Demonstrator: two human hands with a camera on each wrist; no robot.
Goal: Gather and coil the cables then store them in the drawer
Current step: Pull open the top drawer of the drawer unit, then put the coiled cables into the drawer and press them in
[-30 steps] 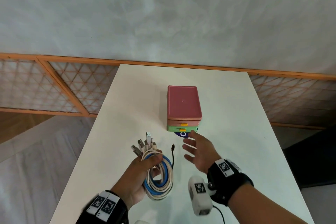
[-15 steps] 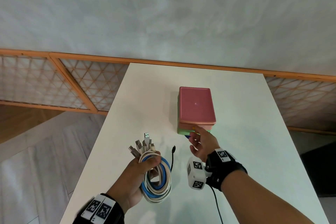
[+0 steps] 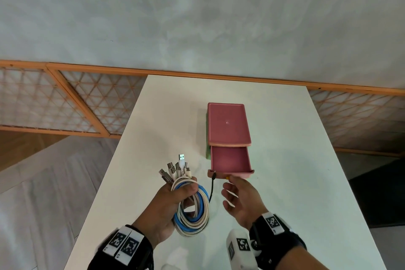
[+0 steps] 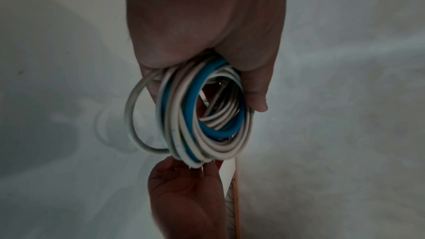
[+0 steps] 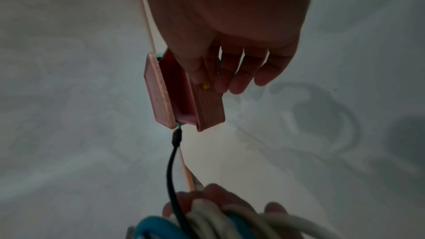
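My left hand [image 3: 184,193] grips a coil of white and blue cables [image 3: 195,215] above the white table [image 3: 285,193], with the USB plugs [image 3: 175,169] fanned out past the thumb. A thin black cable [image 3: 212,186] curves up from the coil toward the drawer front. The pink drawer unit [image 3: 228,125] stands mid-table with its top drawer [image 3: 230,160] pulled out and nothing inside. My right hand [image 3: 229,182] is at the drawer's yellow handle [image 5: 205,85], thumb and forefinger on either side of it. In the left wrist view the coil [image 4: 207,134] hangs from my fingers.
A green lower tier [image 3: 207,151] shows under the pink drawer on the unit's left side. An orange wooden lattice railing [image 3: 65,105] runs behind the table, below a grey wall. The table's left edge lies close to my left forearm.
The top drawer has slid out toward me, drawn by my right hand at its handle. My left hand keeps the coil in about the same place.
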